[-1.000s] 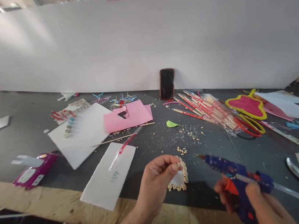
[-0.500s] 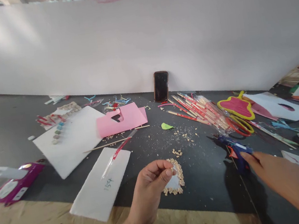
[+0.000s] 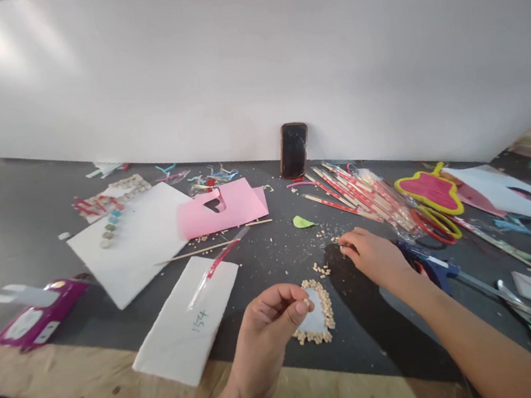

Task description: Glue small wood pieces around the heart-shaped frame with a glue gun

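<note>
The left hand (image 3: 267,330) pinches a tiny bit (image 3: 306,302) over the little white card (image 3: 318,314) on the dark table (image 3: 356,352), hiding the card's left side. The card looks longest going near to far. A glue gun (image 3: 437,268) lies near the right hand (image 3: 373,256); I can't tell if its fingers touch. Behind, a phone (image 3: 294,150) stands.

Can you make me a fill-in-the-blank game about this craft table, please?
1. The hand nearest the glue gun is the ____ one.
2. The folded paper just left of the phone is colored ____.
3. The leaf-shaped scrap below the phone is colored ____.

Missing words: right; pink; green.
</note>
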Action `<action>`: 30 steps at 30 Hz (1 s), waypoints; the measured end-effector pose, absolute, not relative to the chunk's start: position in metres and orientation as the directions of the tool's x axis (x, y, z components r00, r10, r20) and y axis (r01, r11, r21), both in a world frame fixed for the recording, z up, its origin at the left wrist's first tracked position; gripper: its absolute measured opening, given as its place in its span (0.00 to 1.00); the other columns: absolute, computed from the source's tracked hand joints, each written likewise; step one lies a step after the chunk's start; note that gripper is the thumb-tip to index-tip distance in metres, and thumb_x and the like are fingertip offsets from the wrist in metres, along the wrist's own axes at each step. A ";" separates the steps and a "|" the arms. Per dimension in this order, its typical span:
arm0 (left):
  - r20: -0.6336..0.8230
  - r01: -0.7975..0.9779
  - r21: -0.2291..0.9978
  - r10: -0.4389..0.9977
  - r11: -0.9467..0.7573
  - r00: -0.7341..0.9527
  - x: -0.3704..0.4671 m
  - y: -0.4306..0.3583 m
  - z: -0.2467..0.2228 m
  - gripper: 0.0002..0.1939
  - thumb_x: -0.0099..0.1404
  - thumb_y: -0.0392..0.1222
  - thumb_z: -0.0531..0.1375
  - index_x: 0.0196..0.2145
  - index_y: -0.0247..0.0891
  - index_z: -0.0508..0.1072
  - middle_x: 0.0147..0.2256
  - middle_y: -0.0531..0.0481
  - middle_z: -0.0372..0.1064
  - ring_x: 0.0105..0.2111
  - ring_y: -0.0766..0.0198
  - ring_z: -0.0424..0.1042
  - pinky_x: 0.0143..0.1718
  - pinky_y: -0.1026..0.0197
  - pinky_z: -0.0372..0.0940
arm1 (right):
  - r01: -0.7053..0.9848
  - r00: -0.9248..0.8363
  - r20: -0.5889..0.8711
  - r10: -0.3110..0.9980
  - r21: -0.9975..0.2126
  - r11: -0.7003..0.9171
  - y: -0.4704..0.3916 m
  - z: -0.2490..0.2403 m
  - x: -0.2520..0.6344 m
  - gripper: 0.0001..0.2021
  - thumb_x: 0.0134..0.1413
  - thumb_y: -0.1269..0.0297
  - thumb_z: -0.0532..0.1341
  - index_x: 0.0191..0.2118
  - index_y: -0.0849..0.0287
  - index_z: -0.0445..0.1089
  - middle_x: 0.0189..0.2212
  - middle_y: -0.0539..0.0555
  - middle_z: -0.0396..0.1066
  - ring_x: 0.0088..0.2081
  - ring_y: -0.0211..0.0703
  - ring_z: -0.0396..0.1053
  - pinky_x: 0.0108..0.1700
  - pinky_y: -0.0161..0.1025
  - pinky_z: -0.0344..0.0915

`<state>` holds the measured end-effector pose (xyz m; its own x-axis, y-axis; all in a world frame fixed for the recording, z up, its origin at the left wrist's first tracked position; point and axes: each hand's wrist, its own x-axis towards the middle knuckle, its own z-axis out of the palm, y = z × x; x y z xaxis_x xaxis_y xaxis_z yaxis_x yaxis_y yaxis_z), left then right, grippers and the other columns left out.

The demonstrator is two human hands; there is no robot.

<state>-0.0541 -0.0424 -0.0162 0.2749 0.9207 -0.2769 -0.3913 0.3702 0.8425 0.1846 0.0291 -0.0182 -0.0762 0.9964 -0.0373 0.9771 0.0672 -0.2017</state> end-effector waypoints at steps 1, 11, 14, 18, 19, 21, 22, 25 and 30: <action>-0.272 -0.396 0.842 0.922 0.366 0.274 -0.055 -0.042 -0.017 0.10 0.56 0.44 0.69 0.31 0.35 0.75 0.28 0.52 0.72 0.30 0.71 0.66 0.34 0.69 0.57 | 0.977 -0.083 -0.040 0.996 -0.202 0.074 0.029 -0.018 0.183 0.10 0.59 0.67 0.53 0.41 0.57 0.72 0.41 0.57 0.71 0.36 0.44 0.71 0.37 0.38 0.62; -0.286 -0.412 0.824 0.913 0.389 0.291 -0.052 -0.045 -0.018 0.09 0.57 0.43 0.68 0.31 0.35 0.75 0.28 0.51 0.73 0.30 0.69 0.67 0.34 0.68 0.58 | 0.907 -0.313 -0.089 0.946 -0.323 0.270 0.002 -0.018 0.161 0.09 0.60 0.66 0.54 0.37 0.52 0.72 0.37 0.50 0.72 0.38 0.38 0.70 0.40 0.35 0.62; -0.292 -0.416 0.819 0.912 0.394 0.289 -0.050 -0.046 -0.017 0.10 0.55 0.44 0.69 0.30 0.35 0.75 0.27 0.51 0.72 0.30 0.69 0.67 0.33 0.67 0.59 | 0.904 -0.297 -0.077 0.952 -0.343 0.255 0.001 -0.023 0.156 0.10 0.59 0.67 0.53 0.35 0.52 0.72 0.36 0.51 0.71 0.37 0.39 0.69 0.38 0.35 0.62; -0.284 -0.414 0.827 0.919 0.379 0.273 -0.046 -0.047 -0.014 0.10 0.54 0.44 0.69 0.29 0.35 0.76 0.27 0.51 0.71 0.29 0.69 0.66 0.33 0.68 0.59 | 0.889 -0.236 -0.034 0.971 -0.411 0.202 0.000 -0.019 0.152 0.09 0.58 0.67 0.53 0.31 0.55 0.70 0.33 0.53 0.70 0.35 0.40 0.68 0.37 0.36 0.62; -0.275 -0.413 0.832 0.921 0.371 0.274 -0.045 -0.047 -0.014 0.10 0.55 0.43 0.69 0.29 0.34 0.76 0.27 0.51 0.71 0.29 0.69 0.66 0.32 0.68 0.59 | 0.877 -0.216 -0.017 0.976 -0.443 0.187 -0.004 -0.015 0.152 0.09 0.58 0.66 0.53 0.31 0.55 0.69 0.34 0.53 0.70 0.35 0.40 0.68 0.37 0.36 0.63; -0.257 -0.418 0.835 0.926 0.358 0.278 -0.042 -0.048 -0.014 0.10 0.56 0.43 0.69 0.30 0.34 0.76 0.28 0.51 0.72 0.28 0.70 0.65 0.32 0.68 0.59 | 0.845 -0.174 0.017 0.985 -0.510 0.158 -0.016 -0.002 0.149 0.10 0.60 0.63 0.52 0.33 0.55 0.68 0.33 0.52 0.70 0.34 0.39 0.68 0.37 0.36 0.64; -0.251 -0.427 0.832 0.927 0.354 0.279 -0.040 -0.049 -0.014 0.10 0.56 0.44 0.69 0.30 0.35 0.76 0.28 0.51 0.72 0.28 0.70 0.65 0.31 0.68 0.59 | 0.822 -0.151 0.027 0.988 -0.552 0.141 -0.025 0.006 0.147 0.11 0.61 0.60 0.51 0.34 0.55 0.68 0.32 0.51 0.70 0.33 0.38 0.67 0.36 0.34 0.64; -0.233 -0.445 0.829 0.932 0.339 0.277 -0.034 -0.050 -0.014 0.10 0.55 0.44 0.69 0.30 0.35 0.76 0.28 0.51 0.72 0.28 0.69 0.66 0.31 0.68 0.60 | 0.662 -0.054 0.002 0.999 -0.748 0.037 -0.053 0.024 0.138 0.14 0.61 0.53 0.52 0.32 0.55 0.68 0.24 0.47 0.66 0.26 0.36 0.63 0.27 0.31 0.62; -0.195 -0.395 0.869 0.939 0.299 0.283 -0.025 -0.054 -0.013 0.10 0.56 0.45 0.68 0.29 0.36 0.76 0.25 0.52 0.68 0.26 0.70 0.62 0.28 0.67 0.58 | 0.333 0.086 -0.035 0.996 -0.941 -0.061 -0.080 0.025 0.120 0.14 0.54 0.50 0.58 0.27 0.56 0.68 0.20 0.46 0.62 0.22 0.34 0.57 0.23 0.31 0.57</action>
